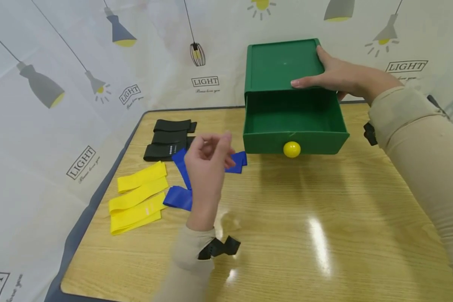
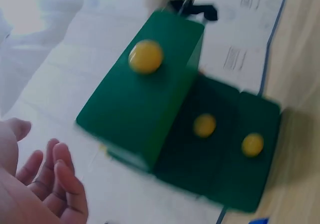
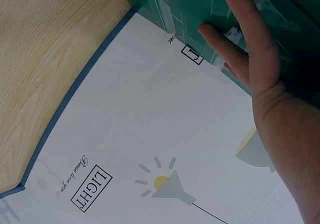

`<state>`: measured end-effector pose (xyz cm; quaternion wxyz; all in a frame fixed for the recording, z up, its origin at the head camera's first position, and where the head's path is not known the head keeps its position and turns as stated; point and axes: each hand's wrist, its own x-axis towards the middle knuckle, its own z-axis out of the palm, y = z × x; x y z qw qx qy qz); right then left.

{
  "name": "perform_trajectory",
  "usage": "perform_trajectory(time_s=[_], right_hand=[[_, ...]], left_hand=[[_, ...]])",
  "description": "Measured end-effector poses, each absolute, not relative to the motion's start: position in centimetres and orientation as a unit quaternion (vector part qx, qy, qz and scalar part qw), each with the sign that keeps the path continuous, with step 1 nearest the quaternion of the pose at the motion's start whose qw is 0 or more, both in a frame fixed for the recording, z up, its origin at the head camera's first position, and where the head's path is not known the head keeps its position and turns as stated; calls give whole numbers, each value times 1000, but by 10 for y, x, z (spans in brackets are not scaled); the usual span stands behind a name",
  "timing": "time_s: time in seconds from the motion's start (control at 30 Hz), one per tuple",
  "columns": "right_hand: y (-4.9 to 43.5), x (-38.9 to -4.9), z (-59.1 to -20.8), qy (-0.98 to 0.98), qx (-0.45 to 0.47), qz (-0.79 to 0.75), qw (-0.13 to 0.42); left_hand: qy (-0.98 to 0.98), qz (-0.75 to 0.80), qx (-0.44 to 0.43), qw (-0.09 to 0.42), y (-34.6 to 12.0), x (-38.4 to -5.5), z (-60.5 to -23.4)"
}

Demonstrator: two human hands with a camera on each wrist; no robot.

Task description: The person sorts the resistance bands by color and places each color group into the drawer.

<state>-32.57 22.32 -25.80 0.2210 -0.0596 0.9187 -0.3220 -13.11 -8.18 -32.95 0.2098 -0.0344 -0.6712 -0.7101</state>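
Right hand (image 1: 341,77) braced on the green cabinet (image 1: 283,67), left hand (image 1: 207,167) holding nothing
Right fingers are splayed over the cabinet's right side and top, pressing more than clutching; left fingers are loosely bent, near its front left. Top drawer (image 1: 264,143) sticks out the cabinet's front; blue bands (image 1: 178,197), black bands (image 1: 170,136) and yellow bands (image 1: 137,201) lie to its left. IMO press evenly so it doesn't tip with the drawer out. Left wrist cam catches two lower knobs (image 2: 204,126) the head view hides; only the head view shows inside the drawer.
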Motion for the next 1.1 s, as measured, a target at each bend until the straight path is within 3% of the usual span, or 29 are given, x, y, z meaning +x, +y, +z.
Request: perform_trajectory(time_s=[0.37,0.9,1.1], right_hand=[[223,-325,-258,917,-63,-327,220],[226,-325,-258,917,-58,-328,219],[224,-325,-258,917,-58,-329,220]], left_hand=[[-733,-650,60,192,-175,-153,-330],[-820,-546,174,-4,-239,-213,-359],[-819,-530,212,-50,-249,-223,-383]])
